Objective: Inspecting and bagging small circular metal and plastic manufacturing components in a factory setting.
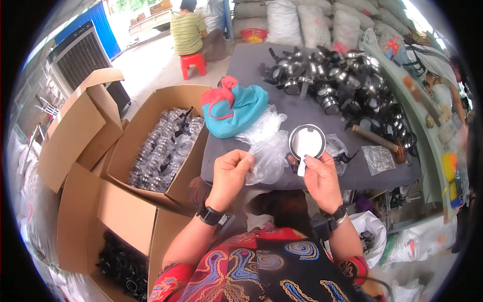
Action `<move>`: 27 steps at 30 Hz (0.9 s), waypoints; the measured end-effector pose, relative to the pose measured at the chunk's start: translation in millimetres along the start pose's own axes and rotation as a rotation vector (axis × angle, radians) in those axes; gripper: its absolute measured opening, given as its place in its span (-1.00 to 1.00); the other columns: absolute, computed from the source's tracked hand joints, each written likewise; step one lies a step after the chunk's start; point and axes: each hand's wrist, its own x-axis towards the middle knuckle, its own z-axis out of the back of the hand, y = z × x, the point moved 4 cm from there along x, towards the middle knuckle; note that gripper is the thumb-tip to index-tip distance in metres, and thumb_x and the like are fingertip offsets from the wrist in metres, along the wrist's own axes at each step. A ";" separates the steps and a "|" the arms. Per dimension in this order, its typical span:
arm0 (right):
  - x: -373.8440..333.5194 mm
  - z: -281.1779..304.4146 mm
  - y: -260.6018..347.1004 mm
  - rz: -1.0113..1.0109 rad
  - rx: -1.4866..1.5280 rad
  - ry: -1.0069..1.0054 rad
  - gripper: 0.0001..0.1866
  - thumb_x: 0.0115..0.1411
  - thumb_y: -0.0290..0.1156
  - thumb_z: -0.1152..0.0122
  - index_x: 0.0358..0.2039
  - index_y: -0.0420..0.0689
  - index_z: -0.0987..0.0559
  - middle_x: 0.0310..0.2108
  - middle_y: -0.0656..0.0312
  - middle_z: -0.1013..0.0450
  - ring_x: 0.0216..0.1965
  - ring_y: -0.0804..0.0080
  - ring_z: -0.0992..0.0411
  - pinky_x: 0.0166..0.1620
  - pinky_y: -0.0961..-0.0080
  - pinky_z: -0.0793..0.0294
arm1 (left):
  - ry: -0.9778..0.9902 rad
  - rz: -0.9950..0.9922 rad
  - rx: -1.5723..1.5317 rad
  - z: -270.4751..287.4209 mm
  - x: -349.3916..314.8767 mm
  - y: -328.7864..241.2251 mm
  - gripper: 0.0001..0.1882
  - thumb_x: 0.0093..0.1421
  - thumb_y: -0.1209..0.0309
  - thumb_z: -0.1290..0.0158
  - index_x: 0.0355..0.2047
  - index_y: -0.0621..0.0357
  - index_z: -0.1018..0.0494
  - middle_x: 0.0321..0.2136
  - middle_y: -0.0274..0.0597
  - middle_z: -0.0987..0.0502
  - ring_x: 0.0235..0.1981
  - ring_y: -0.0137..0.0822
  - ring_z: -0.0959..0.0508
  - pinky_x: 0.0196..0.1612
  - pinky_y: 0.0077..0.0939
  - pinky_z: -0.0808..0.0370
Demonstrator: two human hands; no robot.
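My right hand (323,181) grips a round metal-rimmed piece (308,143) by a short pale tab at its lower edge. Its face is white inside a dark and silvery ring. My left hand (232,176) has thumb and forefinger pinched together at the edge of a clear plastic bag (269,157). The bag lies crumpled between my hands, over the front edge of the grey-covered table (241,65). More clear bags (261,126) are piled just beyond it, beside a teal and red cloth bundle (236,113).
Many metal rings with black handles (332,80) are heaped at the table's far right. A wooden-handled tool (375,138) and a small clear packet (378,160) lie nearer. Left stands a carton (146,108) of bagged rings; below it, another carton (75,221) holds black parts. A person (188,30) sits beyond.
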 end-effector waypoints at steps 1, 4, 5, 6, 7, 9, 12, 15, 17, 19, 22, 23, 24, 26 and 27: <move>-3.3 -3.3 2.4 -0.001 0.003 0.012 -0.68 0.13 -0.59 -0.05 -0.06 -0.24 -0.43 -0.11 0.17 -0.45 -0.11 0.40 -0.42 0.01 0.31 -0.41 | -0.027 -0.003 0.014 -0.6 -1.5 -3.3 -0.85 0.19 0.52 0.00 -0.51 0.29 -0.48 -0.63 -0.41 -0.46 -0.59 -0.64 -0.35 -0.53 -0.70 -0.28; -31.7 -22.3 27.1 -0.044 -0.856 0.186 -0.76 0.08 -0.56 0.03 -0.24 -0.23 -0.54 -0.07 0.05 -0.37 -0.02 0.21 -0.35 0.04 0.33 -0.31 | -0.178 -0.162 0.332 -8.4 -16.6 -20.4 -0.94 0.08 0.57 -0.04 -0.52 0.29 -0.45 -0.63 -0.36 -0.47 -0.58 -0.58 -0.41 -0.51 -0.64 -0.36; -39.8 -20.3 29.1 0.144 -1.156 0.259 -0.77 0.04 -0.54 0.01 -0.30 -0.20 -0.57 -0.05 0.00 -0.35 -0.01 0.15 -0.33 0.03 0.37 -0.29 | -0.126 -0.286 0.411 -17.1 -17.5 -24.1 -0.96 0.05 0.58 -0.04 -0.52 0.31 -0.45 -0.63 -0.28 -0.47 -0.58 -0.54 -0.42 -0.50 -0.61 -0.38; -38.5 -39.6 31.9 0.107 -0.839 0.235 -0.74 0.04 -0.56 0.01 -0.24 -0.22 -0.55 -0.09 0.06 -0.39 -0.09 0.25 -0.38 -0.02 0.41 -0.33 | -0.103 -0.319 0.470 -24.7 -17.1 -21.2 -0.99 0.03 0.60 -0.04 -0.50 0.29 -0.46 -0.64 -0.20 -0.46 -0.59 -0.49 -0.43 -0.48 -0.56 -0.40; -39.1 -34.3 17.7 -0.054 -0.401 0.135 -0.70 0.04 -0.58 0.00 -0.18 -0.28 -0.50 -0.16 0.14 -0.44 -0.15 0.37 -0.41 -0.08 0.49 -0.37 | -0.055 -0.349 0.451 -34.9 -16.4 -20.2 -0.95 0.01 0.61 -0.05 -0.48 0.25 -0.48 -0.62 -0.16 -0.47 -0.57 -0.47 -0.46 -0.46 -0.54 -0.41; -43.0 -14.4 -2.5 -0.175 -0.120 0.076 -0.67 0.04 -0.60 0.01 -0.13 -0.32 -0.47 -0.25 0.21 -0.47 -0.21 0.48 -0.42 -0.12 0.56 -0.40 | 0.025 -0.260 0.292 -48.0 -21.8 -23.9 -0.90 0.05 0.61 0.01 -0.40 0.26 -0.47 -0.57 0.05 -0.48 -0.52 -0.19 -0.55 -0.42 -0.42 -0.45; -34.5 -28.3 16.0 -0.052 -0.539 0.102 -0.68 0.02 -0.61 -0.01 -0.15 -0.31 -0.48 -0.30 0.25 -0.48 -0.25 0.53 -0.42 -0.16 0.60 -0.40 | -0.005 -0.186 0.184 -44.4 -15.8 -10.5 -0.95 0.13 0.57 0.00 -0.43 0.25 -0.46 -0.61 -0.25 -0.46 -0.56 -0.47 -0.48 -0.47 -0.56 -0.41; -26.3 -15.3 15.1 -0.098 -0.795 0.128 -0.75 0.01 -0.53 -0.21 -0.26 -0.32 -0.52 -0.41 0.33 -0.48 -0.39 0.67 -0.36 -0.34 0.64 -0.40 | -0.045 -0.080 0.028 -38.4 -11.4 -24.9 -0.94 0.18 0.55 0.00 -0.45 0.23 -0.41 -0.63 -0.41 -0.40 -0.59 -0.62 -0.39 -0.53 -0.72 -0.33; -18.7 -25.0 12.5 -0.114 -0.718 0.127 -0.85 -0.01 -0.53 -0.26 -0.45 -0.26 -0.47 -0.52 0.37 -0.41 -0.48 0.68 -0.32 -0.40 0.66 -0.35 | -0.082 -0.227 -0.092 -36.0 -2.6 -27.9 -0.96 0.19 0.51 -0.02 -0.41 0.20 -0.41 -0.61 -0.41 -0.40 -0.61 -0.62 -0.37 -0.55 -0.74 -0.32; -17.7 -9.6 4.0 -0.101 -0.813 0.074 -0.83 -0.03 -0.54 -0.27 -0.51 -0.25 -0.42 -0.55 0.34 -0.39 -0.47 0.65 -0.33 -0.42 0.66 -0.34 | -0.069 -0.251 -0.021 -42.1 -1.4 -27.0 -0.96 0.18 0.52 -0.04 -0.38 0.20 -0.40 -0.62 -0.37 -0.42 -0.63 -0.58 -0.38 -0.58 -0.65 -0.33; -13.7 -3.9 0.9 -0.064 -1.058 0.158 -0.80 -0.04 -0.56 -0.28 -0.43 -0.24 -0.41 -0.50 0.29 -0.41 -0.42 0.62 -0.36 -0.37 0.64 -0.38 | 0.063 -0.712 0.454 -60.5 -9.8 -41.5 -0.88 0.06 0.62 -0.07 -0.37 0.22 -0.40 -0.59 -0.11 -0.46 -0.61 -0.20 -0.50 -0.54 -0.45 -0.39; -13.9 -4.7 -0.7 -0.069 -1.061 0.138 -0.80 -0.04 -0.56 -0.28 -0.43 -0.24 -0.41 -0.50 0.29 -0.41 -0.42 0.62 -0.36 -0.37 0.64 -0.38 | 0.080 -0.707 0.443 -63.3 -11.4 -40.2 -0.88 0.06 0.62 -0.07 -0.37 0.22 -0.40 -0.59 -0.11 -0.46 -0.61 -0.20 -0.50 -0.54 -0.45 -0.39; -12.0 -6.4 1.7 0.032 -1.016 0.051 -0.75 -0.05 -0.57 -0.28 -0.37 -0.24 -0.40 -0.46 0.28 -0.42 -0.39 0.61 -0.37 -0.34 0.62 -0.39 | 0.219 -0.732 0.430 -70.0 -14.5 -37.6 -0.87 0.04 0.62 -0.07 -0.37 0.21 -0.40 -0.59 -0.10 -0.46 -0.60 -0.13 -0.50 -0.54 -0.43 -0.40; -11.2 1.4 0.7 0.204 -0.918 -0.097 -0.63 -0.06 -0.58 -0.31 -0.25 -0.23 -0.36 -0.39 0.26 -0.43 -0.34 0.59 -0.39 -0.26 0.59 -0.43 | 0.395 -0.716 0.353 -79.0 -27.8 -35.5 -0.87 0.03 0.61 -0.07 -0.38 0.20 -0.41 -0.58 -0.11 -0.46 -0.58 -0.07 -0.50 -0.52 -0.38 -0.41; -10.5 5.4 2.6 0.105 -0.729 -0.105 -0.65 -0.02 -0.57 -0.28 -0.20 -0.23 -0.40 -0.35 0.28 -0.44 -0.33 0.59 -0.39 -0.26 0.60 -0.43 | 0.396 -0.709 0.348 -80.5 -30.7 -33.1 -0.87 0.03 0.61 -0.07 -0.38 0.20 -0.41 -0.58 -0.11 -0.46 -0.58 -0.07 -0.50 -0.52 -0.38 -0.41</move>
